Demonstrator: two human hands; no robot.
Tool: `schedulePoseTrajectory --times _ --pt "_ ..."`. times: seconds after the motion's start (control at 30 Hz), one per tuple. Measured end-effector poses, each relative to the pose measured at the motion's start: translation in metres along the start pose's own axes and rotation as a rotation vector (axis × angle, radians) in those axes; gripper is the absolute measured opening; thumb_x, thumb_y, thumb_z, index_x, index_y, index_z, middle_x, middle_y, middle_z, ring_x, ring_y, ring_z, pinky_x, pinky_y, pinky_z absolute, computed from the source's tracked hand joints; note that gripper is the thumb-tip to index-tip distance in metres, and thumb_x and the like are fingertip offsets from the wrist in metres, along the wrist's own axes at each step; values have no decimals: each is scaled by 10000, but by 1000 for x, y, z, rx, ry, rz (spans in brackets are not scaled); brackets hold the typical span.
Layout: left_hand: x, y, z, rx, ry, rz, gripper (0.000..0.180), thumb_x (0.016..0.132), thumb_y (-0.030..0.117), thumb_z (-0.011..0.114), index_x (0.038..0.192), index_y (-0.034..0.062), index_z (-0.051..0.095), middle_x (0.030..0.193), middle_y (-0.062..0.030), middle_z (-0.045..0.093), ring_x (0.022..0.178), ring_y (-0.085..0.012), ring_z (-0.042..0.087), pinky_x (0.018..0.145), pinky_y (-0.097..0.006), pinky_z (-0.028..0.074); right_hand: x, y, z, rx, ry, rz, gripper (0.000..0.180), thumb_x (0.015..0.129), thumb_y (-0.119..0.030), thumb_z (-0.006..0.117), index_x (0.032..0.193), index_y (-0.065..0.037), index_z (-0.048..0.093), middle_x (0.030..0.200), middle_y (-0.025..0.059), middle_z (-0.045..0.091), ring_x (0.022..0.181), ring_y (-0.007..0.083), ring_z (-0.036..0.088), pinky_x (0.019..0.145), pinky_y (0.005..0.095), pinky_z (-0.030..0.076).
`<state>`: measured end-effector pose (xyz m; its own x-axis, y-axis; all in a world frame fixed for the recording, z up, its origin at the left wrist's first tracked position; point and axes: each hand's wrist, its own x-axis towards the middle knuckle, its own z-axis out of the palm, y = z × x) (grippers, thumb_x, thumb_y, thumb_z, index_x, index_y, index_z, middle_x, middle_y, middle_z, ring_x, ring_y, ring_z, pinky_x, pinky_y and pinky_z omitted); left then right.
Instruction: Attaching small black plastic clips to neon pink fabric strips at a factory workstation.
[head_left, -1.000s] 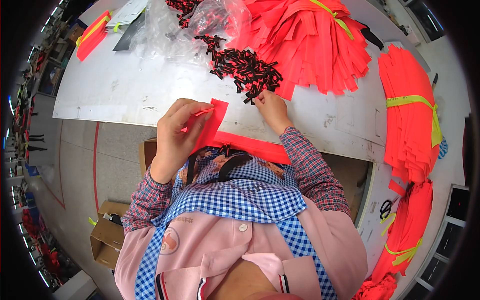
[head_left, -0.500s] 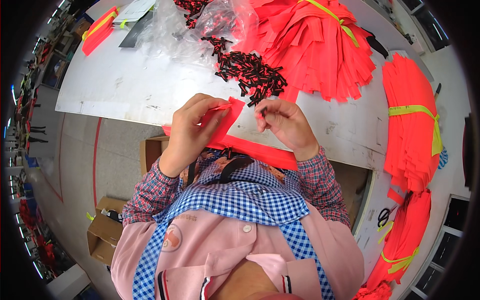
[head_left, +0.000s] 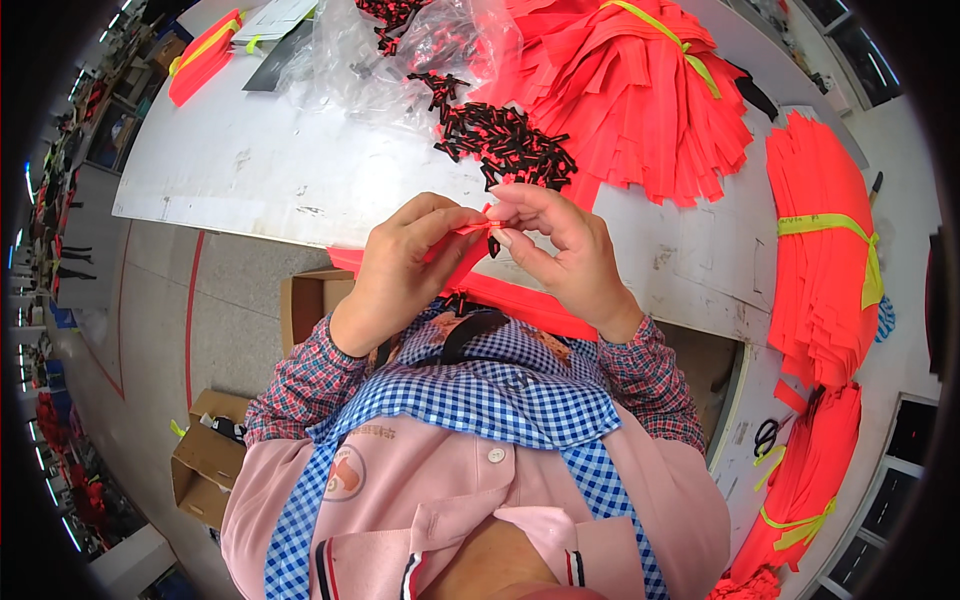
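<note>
From the head camera I look down on both bare hands meeting over the near edge of the white tabletop (head_left: 250, 185). The left hand (head_left: 396, 255) has its grip pinched closed, thumb against fingers, on a red strip (head_left: 459, 266); the strip's upper end is at the fingertips and the rest slopes down toward the lap. The right hand (head_left: 573, 255) comes in from the other side, its grip narrowed to a fingertip pinch on a small black piece (head_left: 494, 247), which shows just under the thumb, at the strip's end. I cannot tell whether that piece is joined to the strip.

Below the hands, I see a red band (head_left: 525, 301) running across the front of the blue checked apron (head_left: 480, 405). Just beyond the right fingers lies a pile of black-and-red bits (head_left: 508, 145), with a clear plastic bag (head_left: 350, 75) behind it to the left. A large fan of red strips (head_left: 650, 120), tied in yellow, spreads to the right of the pile. Farther right I have another tied red bundle (head_left: 815, 280), and below it black-handled scissors (head_left: 767, 434). A cardboard box (head_left: 208, 460) stands open at lower left.
</note>
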<state>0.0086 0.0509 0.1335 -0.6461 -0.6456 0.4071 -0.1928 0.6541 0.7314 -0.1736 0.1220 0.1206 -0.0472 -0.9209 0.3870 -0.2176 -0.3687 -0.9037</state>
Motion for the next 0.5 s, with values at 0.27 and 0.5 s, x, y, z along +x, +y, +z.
schedulePoseTrajectory --times 0.27,0.5 --pt "-3 0 2 100 0 -14 205 786 -4 660 991 7 660 887 -141 620 748 -293 644 644 -340 523 2 -1 1 -595 -36 -317 346 843 -46 630 1179 -2 562 865 134 637 784 271 636 680 355 522" --pt "2 -4 2 116 -32 15 191 776 21 677 963 -12 661 862 -155 622 739 -304 639 637 -347 517 5 2 0 -597 -104 -188 291 850 -35 628 1136 14 606 948 151 670 830 294 650 706 358 524"
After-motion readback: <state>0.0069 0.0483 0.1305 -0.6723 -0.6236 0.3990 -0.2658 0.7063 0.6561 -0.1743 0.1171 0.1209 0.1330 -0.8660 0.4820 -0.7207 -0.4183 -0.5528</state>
